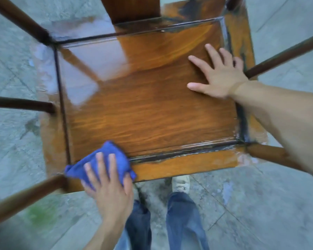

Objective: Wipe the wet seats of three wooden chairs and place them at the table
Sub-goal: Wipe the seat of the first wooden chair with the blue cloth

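Head view, looking straight down on one wooden chair seat (148,112); the frame is blurred with motion.

Far left: dark chair legs (22,105) splay outward over a grey concrete floor (13,141). The seat's left and far-left portion carries a pale sheen (76,69), which I judge to be standing water. Water also seems to pool in the dark groove around the inset panel.

Near-left corner: the left hand (107,184) presses a blue cloth (99,163) flat onto the seat's front edge, fingers (99,165) extended and spread over the bunched fabric, thumb side at the cloth's right edge. The cloth overlaps both frame and panel corner.

Centre: orange-brown grain looks duller here, likely drier. The back splat (132,9) rises at the top of frame. Jeans and one pale shoe (181,183) show below the front rail.

Right: the right hand (219,78) lies palm-down on the seat's right side, fingers (211,53) wide and straight, holding nothing, probably bracing the chair.

To do this well, I judge:
- Sweep from the wet far-left area toward one edge in overlapping passes.
- Run a cloth edge along the groove.
- Keep the brace steady and wipe beneath it last.
- Refold the cloth when soaked.

No other chairs or table are in view.
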Motion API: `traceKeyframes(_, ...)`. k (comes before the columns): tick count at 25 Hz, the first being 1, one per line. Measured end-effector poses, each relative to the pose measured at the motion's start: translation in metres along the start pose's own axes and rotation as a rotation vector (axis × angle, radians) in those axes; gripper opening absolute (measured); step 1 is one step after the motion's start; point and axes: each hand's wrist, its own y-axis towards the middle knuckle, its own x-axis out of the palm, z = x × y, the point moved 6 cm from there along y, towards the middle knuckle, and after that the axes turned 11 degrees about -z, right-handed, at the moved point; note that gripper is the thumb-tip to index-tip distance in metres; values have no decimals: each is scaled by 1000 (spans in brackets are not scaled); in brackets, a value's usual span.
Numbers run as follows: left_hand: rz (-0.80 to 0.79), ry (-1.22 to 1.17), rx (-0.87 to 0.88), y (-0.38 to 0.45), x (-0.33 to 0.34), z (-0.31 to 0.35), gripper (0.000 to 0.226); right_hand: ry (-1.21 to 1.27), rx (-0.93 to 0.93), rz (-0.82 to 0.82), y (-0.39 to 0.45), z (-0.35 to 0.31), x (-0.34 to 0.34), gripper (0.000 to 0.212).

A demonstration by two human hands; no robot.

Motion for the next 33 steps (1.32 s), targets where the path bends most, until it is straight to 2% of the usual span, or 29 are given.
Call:
traceKeyframes(2, -52, 68, 427, -17, 14, 82, 65, -58, -33, 2, 2, 0, -12, 82)
traceKeyframes(4, -66, 131, 737, -23, 21, 156, 65, -64, -63, 5, 1, 1, -21, 77)
traceKeyframes(6, -69, 157, 942, -13, 28, 222, 66, 3, -58, 13, 0, 4, -28, 62)
traceKeyframes(8, -90, 167, 1073, 3, 33, 265, 61, 114, -44, 45, 1, 1, -35, 50)
traceKeyframes(10, -75, 121, 1147, 12, 34, 282, 52, 187, -16, 169, 0, -3, -40, 47)
traceKeyframes(13, -30, 88, 1062, 24, 28, 283, 51, 377, 94, 609, -26, 3, -34, 47)
traceKeyframes(15, -38, 62, 934, 55, 19, 296, 55, 521, 139, 792, -47, 10, -15, 47)
traceKeyframes(18, -45, 148, 830, 124, -4, 312, 66, 631, 140, 767, -55, 13, 16, 50)
traceKeyframes(21, -100, 323, 889, 177, -24, 322, 68, 681, 151, 818, -58, 17, 25, 53)
traceKeyframes(23, -119, 337, 846, 216, -41, 328, 68, 575, 179, 790, -60, 12, 34, 54)
traceKeyframes(26, -127, 256, 736, 281, -72, 348, 57, 344, 175, 598, -57, 4, 67, 58)
traceKeyframes(28, -149, 272, 708, 305, -82, 359, 56, 272, 160, 549, -53, 8, 76, 60)
traceKeyframes(30, -142, 214, 636, 316, -89, 348, 56, 283, 162, 545, -50, 10, 77, 61)
traceKeyframes(33, -60, 183, 552, 312, -88, 283, 57, 288, 167, 552, -52, 8, 78, 60)
